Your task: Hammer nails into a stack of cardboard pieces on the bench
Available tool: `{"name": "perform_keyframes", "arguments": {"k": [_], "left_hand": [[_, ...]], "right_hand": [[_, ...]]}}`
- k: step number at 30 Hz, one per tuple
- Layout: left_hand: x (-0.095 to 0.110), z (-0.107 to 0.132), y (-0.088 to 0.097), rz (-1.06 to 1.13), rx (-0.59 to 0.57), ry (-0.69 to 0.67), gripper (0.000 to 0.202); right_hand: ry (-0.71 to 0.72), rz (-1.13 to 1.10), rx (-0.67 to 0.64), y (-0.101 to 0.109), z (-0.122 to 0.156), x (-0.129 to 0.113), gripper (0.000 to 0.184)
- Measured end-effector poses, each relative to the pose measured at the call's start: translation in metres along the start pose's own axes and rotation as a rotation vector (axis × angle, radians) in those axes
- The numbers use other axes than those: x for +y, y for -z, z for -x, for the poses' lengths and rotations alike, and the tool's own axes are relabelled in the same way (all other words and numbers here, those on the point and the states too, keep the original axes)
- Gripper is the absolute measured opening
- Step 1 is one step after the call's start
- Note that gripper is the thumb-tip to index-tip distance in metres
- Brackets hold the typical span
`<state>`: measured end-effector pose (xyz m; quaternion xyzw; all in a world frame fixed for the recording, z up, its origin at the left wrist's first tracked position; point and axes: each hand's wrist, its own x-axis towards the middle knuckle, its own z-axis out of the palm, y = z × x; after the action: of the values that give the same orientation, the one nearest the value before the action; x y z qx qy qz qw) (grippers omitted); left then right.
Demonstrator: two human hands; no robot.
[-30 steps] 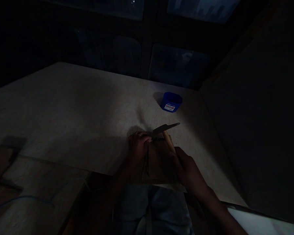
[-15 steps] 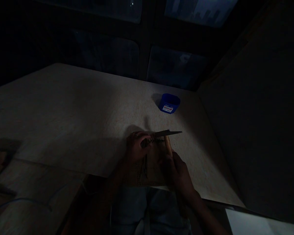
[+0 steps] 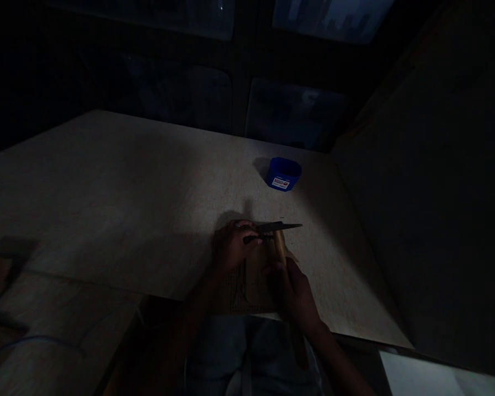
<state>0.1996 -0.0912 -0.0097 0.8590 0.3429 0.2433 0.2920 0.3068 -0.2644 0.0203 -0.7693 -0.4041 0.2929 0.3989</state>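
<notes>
1. Since a second ago the hammer (image 3: 279, 236) has changed angle: its metal head sits nearly level now, where it sloped up to the right before. It's also come a bit nearer the person. The blue tub (image 3: 284, 175) looks like it's staying put, since the whole view drifts slightly.
2. Right hand (image 3: 299, 291): wrapped around the hammer's wooden handle, pretty firm grip. The handle runs up from the hand to the head, and its lower end pokes out below, over the trousers (image 3: 223, 352).
3. Left hand (image 3: 233, 245): it's on the far left part of the brown board (image 3: 258, 280), thumb and index finger close together by a dark zigzag (image 3: 268, 237). Too dark for me to tell if it's pinching something or just pressing down.
4. The board is at the near edge of the surface (image 3: 148, 187), right in front of the person, between the hands. Dark marks show on its left side, and a pale corner sticks out by the right hand.
5. The hammer head is over the far end of the board, just right of the left hand's fingers. Can't tell if it's touching.
6. The tub stands beyond the hammer with a white label facing the person.
7. Bottom left, a blue cord (image 3: 55, 339) curves along.
</notes>
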Motion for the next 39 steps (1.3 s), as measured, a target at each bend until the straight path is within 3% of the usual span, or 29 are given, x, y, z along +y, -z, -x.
{"name": "perform_keyframes", "arguments": {"k": [7,14,20,28,34,39], "left_hand": [[0.002,0.001,0.001,-0.018,-0.018,0.022,0.006],[0.000,-0.001,-0.002,-0.016,-0.007,0.045,0.004],[-0.001,-0.002,-0.002,-0.024,-0.025,0.046,0.003],[-0.001,0.001,-0.002,-0.010,0.002,0.020,0.006],[-0.002,0.000,-0.001,-0.015,-0.010,0.031,0.006],[0.004,0.000,0.003,0.008,-0.023,0.027,0.006]], "right_hand": [[0.021,0.003,-0.006,0.004,0.000,-0.003,0.052],[0.050,0.191,-0.123,0.043,0.001,-0.038,0.044],[-0.014,0.327,-0.280,0.046,-0.010,-0.039,0.038],[0.030,0.232,-0.175,0.049,-0.009,-0.044,0.040],[0.007,0.235,-0.249,0.045,-0.011,-0.036,0.040],[0.029,0.184,-0.141,0.051,-0.007,-0.038,0.041]]}}
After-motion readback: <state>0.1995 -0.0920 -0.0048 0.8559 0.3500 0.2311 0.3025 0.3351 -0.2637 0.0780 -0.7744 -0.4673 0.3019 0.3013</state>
